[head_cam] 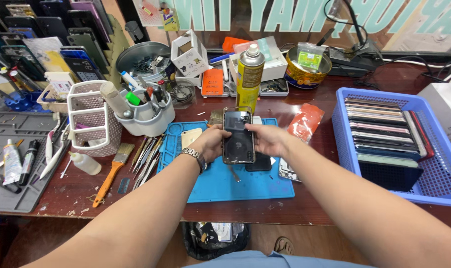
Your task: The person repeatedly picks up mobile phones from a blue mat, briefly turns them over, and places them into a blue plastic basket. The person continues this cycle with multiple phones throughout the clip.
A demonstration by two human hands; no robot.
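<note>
Phone back panel (238,138), black and glossy, is sitting upright between both my hands above the blue mat (220,181) near the bench's front edge. My left hand (213,143), wearing a metal wristwatch (195,157), is gripping its left side; my right hand (268,139) is clasping the right edge. Just beyond, a yellow spray can (249,77) is standing mid-bench. Farther right, a blue basket (436,186) is holding stacked phones; a white tool caddy (146,114) is sitting left.
</note>
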